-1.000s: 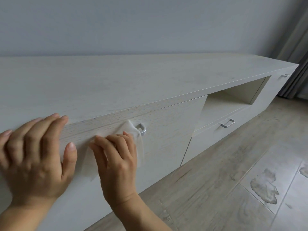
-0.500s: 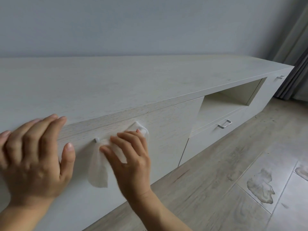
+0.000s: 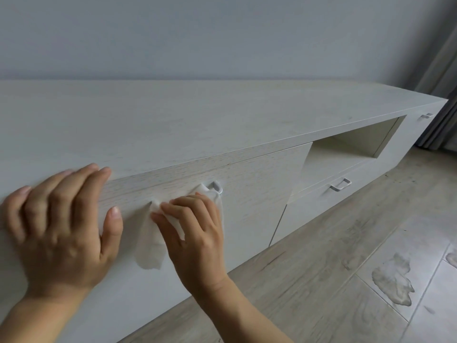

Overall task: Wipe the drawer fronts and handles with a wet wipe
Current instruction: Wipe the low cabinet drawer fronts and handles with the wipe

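A long, low white cabinet (image 3: 222, 125) runs along the wall. My right hand (image 3: 195, 233) grips a white wet wipe (image 3: 150, 246) wrapped over the metal handle (image 3: 215, 187) of the near drawer front (image 3: 257, 194); only the handle's right end shows. The wipe's loose end hangs down below my fingers. My left hand (image 3: 61, 224) rests flat over the cabinet's top front edge, fingers on top and thumb against the drawer front.
A lower drawer with a metal handle (image 3: 340, 184) sits to the right under an open shelf niche (image 3: 353, 142). Another handle (image 3: 425, 116) shows at the far end by grey curtains (image 3: 442, 95). Grey wood-look floor (image 3: 346, 256) with smudged patches lies to the right.
My right hand slid the wipe along the handle to the right and has come back slightly left, uncovering the handle's right end. My left hand stayed in place.
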`<state>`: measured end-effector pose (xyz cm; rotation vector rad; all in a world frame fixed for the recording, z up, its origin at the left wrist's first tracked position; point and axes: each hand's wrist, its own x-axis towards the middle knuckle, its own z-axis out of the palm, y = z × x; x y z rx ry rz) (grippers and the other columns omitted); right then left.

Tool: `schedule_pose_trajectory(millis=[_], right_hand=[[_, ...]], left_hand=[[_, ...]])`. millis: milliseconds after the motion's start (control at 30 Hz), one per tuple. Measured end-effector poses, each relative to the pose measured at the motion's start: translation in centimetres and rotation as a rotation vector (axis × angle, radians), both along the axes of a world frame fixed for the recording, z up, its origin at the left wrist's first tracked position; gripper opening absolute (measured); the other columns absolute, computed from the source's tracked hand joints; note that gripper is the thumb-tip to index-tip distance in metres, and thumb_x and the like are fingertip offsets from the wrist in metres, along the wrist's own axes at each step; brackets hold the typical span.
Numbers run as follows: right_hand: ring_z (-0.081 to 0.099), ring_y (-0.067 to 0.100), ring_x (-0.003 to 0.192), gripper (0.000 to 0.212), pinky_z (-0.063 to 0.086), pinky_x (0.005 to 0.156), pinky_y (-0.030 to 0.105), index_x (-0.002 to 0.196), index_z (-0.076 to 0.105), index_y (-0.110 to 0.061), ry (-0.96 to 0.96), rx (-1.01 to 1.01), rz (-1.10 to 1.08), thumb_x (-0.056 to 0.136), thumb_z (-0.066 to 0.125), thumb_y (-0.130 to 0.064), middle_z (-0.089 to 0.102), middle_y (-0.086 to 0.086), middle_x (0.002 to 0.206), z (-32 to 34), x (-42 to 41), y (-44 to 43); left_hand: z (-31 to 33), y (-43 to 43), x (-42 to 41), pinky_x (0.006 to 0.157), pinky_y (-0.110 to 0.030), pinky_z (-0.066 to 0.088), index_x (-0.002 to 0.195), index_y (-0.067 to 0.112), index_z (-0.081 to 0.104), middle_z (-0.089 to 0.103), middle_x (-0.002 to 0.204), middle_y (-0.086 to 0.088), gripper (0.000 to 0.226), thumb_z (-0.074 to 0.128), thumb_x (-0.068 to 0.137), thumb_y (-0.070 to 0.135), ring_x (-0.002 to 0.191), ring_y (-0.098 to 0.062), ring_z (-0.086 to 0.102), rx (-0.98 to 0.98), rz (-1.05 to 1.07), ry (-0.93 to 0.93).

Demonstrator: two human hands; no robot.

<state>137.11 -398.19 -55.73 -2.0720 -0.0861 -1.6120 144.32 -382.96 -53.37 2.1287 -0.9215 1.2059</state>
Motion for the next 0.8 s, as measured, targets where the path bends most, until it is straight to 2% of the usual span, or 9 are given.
schedule_pose_trajectory(millis=[100, 233, 400, 500, 600, 667, 800], right_hand=[[0.057, 0.021, 0.081, 0.01, 0.043, 0.082, 0.028, 0.092, 0.059, -0.013, 0.021, 0.005, -0.062, 0.094, 0.062, -0.022, 0.062, 0.003, 0.083, 0.2, 0.8, 1.3], [0.054, 0.02, 0.076, 0.017, 0.044, 0.079, 0.029, 0.083, 0.065, -0.01, 0.029, 0.045, -0.089, 0.093, 0.063, -0.024, 0.061, 0.003, 0.077, 0.6, 1.3, 2.1], [0.062, 0.021, 0.083, 0.022, 0.049, 0.087, 0.033, 0.085, 0.071, -0.007, 0.002, 0.018, 0.018, 0.088, 0.069, -0.029, 0.067, 0.004, 0.085, 0.5, -0.3, -1.1], [0.06, 0.021, 0.086, 0.021, 0.047, 0.092, 0.031, 0.087, 0.069, -0.007, 0.017, 0.044, 0.003, 0.089, 0.068, -0.028, 0.066, 0.005, 0.086, 0.4, 0.1, -0.3], [0.054, 0.019, 0.084, 0.015, 0.046, 0.088, 0.029, 0.09, 0.062, -0.011, 0.036, 0.033, -0.018, 0.093, 0.062, -0.026, 0.062, 0.004, 0.083, 0.6, 0.6, 1.3], [0.056, 0.018, 0.082, 0.017, 0.047, 0.087, 0.029, 0.086, 0.067, -0.008, 0.029, 0.008, -0.013, 0.091, 0.066, -0.025, 0.064, 0.004, 0.08, 0.7, 0.5, 0.8], [0.061, 0.015, 0.084, 0.021, 0.044, 0.096, 0.025, 0.084, 0.073, -0.005, 0.015, -0.055, -0.004, 0.083, 0.075, -0.026, 0.068, 0.005, 0.084, 0.6, -0.4, -1.9]], left_hand=[[-0.4, -0.1, 0.3, 0.094, -0.072, 0.039, 0.14, 0.012, 0.04, 0.045, 0.138, -0.02, 0.042, 0.032, 0.102, 0.029, 0.121, -0.051, 0.05, 0.02, 0.004, -0.032], [-0.3, 0.0, 0.4, 0.094, -0.073, 0.039, 0.141, 0.014, 0.038, 0.045, 0.138, -0.022, 0.042, 0.032, 0.102, 0.029, 0.12, -0.052, 0.05, 0.018, -0.021, -0.043], [-0.3, -0.1, 0.0, 0.113, -0.066, 0.022, 0.144, 0.016, 0.034, 0.042, 0.149, -0.021, 0.052, 0.021, 0.103, 0.046, 0.138, -0.045, 0.038, 0.054, 0.075, 0.129], [-0.4, -0.2, 0.4, 0.1, -0.073, 0.034, 0.142, 0.014, 0.038, 0.046, 0.141, -0.024, 0.045, 0.03, 0.103, 0.035, 0.126, -0.051, 0.047, 0.019, -0.01, 0.015], [-0.3, -0.5, 0.4, 0.094, -0.073, 0.039, 0.14, 0.013, 0.039, 0.045, 0.137, -0.02, 0.042, 0.033, 0.102, 0.029, 0.119, -0.052, 0.05, 0.006, -0.016, -0.054], [-0.1, -0.8, -0.1, 0.091, -0.072, 0.041, 0.138, 0.009, 0.043, 0.045, 0.136, -0.018, 0.041, 0.034, 0.102, 0.027, 0.117, -0.049, 0.052, 0.003, 0.027, -0.11], [0.3, -0.8, -0.3, 0.089, -0.07, 0.044, 0.133, 0.004, 0.05, 0.052, 0.131, -0.018, 0.042, 0.035, 0.102, 0.028, 0.114, -0.042, 0.052, 0.025, 0.113, -0.174]])
